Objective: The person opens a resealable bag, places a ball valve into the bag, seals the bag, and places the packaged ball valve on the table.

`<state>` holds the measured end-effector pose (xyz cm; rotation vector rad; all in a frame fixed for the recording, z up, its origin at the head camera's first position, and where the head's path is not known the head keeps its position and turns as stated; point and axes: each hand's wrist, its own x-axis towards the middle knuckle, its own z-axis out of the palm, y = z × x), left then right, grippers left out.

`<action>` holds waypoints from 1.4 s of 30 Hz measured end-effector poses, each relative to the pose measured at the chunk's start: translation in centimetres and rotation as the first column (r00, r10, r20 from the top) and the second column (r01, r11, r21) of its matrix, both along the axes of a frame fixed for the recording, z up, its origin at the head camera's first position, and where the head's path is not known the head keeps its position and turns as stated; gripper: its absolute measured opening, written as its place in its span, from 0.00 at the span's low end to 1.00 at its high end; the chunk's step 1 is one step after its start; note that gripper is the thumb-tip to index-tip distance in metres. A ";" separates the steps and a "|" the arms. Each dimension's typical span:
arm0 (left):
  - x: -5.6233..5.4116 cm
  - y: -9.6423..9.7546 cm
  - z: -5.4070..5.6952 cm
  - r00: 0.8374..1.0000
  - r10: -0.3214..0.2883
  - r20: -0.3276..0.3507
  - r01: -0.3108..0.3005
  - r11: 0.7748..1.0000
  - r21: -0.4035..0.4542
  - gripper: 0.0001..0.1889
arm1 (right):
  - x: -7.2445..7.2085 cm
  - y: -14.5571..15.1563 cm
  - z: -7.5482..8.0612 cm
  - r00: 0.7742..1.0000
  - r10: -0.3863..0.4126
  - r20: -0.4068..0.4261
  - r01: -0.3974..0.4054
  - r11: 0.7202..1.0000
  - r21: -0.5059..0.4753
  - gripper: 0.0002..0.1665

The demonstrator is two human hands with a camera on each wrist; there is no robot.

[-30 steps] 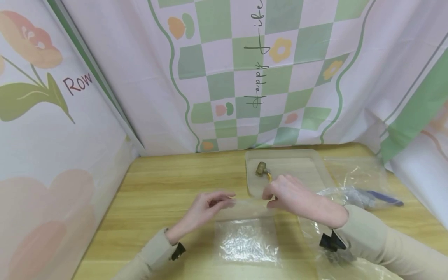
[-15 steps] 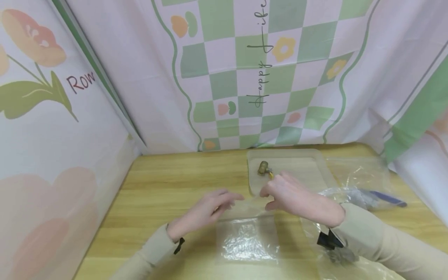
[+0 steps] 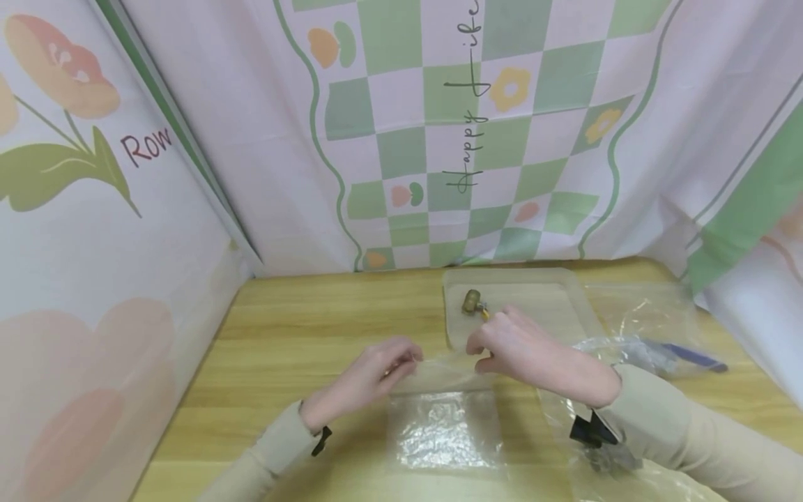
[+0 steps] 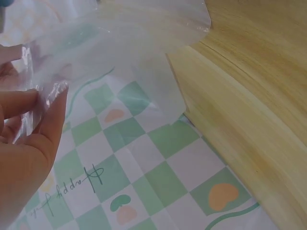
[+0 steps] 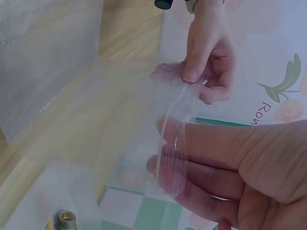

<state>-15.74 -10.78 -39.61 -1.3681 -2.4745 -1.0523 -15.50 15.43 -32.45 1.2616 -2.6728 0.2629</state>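
A clear zip-lock bag (image 5: 115, 105) is stretched between my two hands, its ridged zip edge towards the fingertips. My left hand (image 3: 379, 373) pinches one end of that edge between thumb and fingers, as the right wrist view shows. At the other end my right hand (image 3: 527, 352) grips the zip strip, fingers showing through the film. Below the hands, shiny clear plastic (image 3: 445, 432) lies over the wood; I cannot tell whether it belongs to the same bag. A brass valve (image 3: 472, 302) with a yellow part rests in a pale tray (image 3: 533, 274), partly behind my right hand.
Behind the right forearm, a clear plastic bag (image 3: 646, 307) and a blue strip-like item (image 3: 696, 357) lie on the wooden table (image 3: 314, 307). More crumpled plastic (image 3: 659, 481) is under the right sleeve. Printed curtains (image 3: 401, 139) stand close behind and at the sides.
The left hand's fingers stretched towards the right hand along the bag's edge, then drew back left to pinch it. The right hand has hardly moved.
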 end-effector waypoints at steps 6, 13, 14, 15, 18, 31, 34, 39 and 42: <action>0.1 -0.2 0.0 0.994 -0.040 -0.097 0.034 0.998 -0.062 0.24 | 0.0 0.1 0.0 1.000 0.014 -0.011 -0.014 1.000 -0.021 0.18; 0.2 -0.1 0.0 0.985 -0.057 -0.163 0.038 0.993 -0.115 0.27 | 0.2 -0.1 0.1 1.000 -0.006 0.017 0.006 1.000 -0.004 0.18; 0.2 -0.1 0.0 0.986 -0.057 -0.156 0.040 0.993 -0.113 0.27 | 0.2 -0.1 0.1 1.000 -0.005 0.018 0.005 1.000 -0.004 0.18; 0.3 -0.1 0.0 0.988 -0.055 -0.146 0.040 0.993 -0.107 0.26 | 0.3 -0.1 0.1 1.000 -0.005 0.016 0.005 1.000 -0.005 0.16; 0.3 0.1 -0.1 0.992 -0.047 -0.119 0.038 0.996 -0.076 0.23 | 0.4 -0.2 0.1 1.000 -0.007 0.011 0.007 1.000 0.000 0.14; 0.5 1.7 -0.5 0.980 0.033 -0.198 -0.035 0.999 -0.007 0.06 | 0.8 -0.5 -0.2 0.998 -0.042 0.040 0.040 0.998 0.046 0.14; 0.6 1.7 -0.4 0.977 0.054 -0.208 -0.048 0.998 0.036 0.05 | 0.8 -0.4 -0.2 0.998 -0.037 0.050 0.035 0.999 0.039 0.12; 0.7 1.7 -0.5 0.975 0.061 -0.212 -0.040 0.994 0.103 0.02 | 0.6 -0.3 -0.1 0.998 -0.025 0.053 0.024 1.000 0.014 0.11; 0.9 1.6 -0.5 0.973 0.052 -0.225 -0.028 0.994 0.107 0.02 | 0.5 -0.2 -0.1 0.999 -0.020 0.048 0.020 1.000 -0.002 0.11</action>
